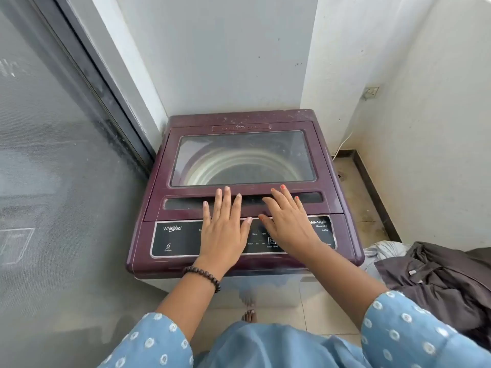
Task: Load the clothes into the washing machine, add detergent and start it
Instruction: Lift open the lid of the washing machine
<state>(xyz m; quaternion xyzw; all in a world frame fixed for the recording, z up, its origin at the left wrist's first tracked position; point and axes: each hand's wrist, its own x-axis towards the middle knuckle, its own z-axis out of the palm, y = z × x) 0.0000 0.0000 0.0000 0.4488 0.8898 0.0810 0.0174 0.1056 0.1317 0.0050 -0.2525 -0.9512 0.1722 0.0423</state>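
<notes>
Clothes (438,277) right of washing machine (244,181)

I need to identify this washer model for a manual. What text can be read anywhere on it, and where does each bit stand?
"Whirlpool": control panel, left side.
"6": panel, lower left; the line under it is too small to read.
"WhiteMagic" (first letter partly hidden by the right hand): panel, upper right.
"Classic" plus blurred digits: just below that.
"Water Level": panel, lower centre.
Small button labels between the hands and the print on the lid's rear strip: too blurred to read.

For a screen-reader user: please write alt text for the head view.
Both hands, left hand and right hand, lie flat with straight fingers over the closed lid of a maroon washing machine. Dark clothes lie heaped at its right.
</notes>
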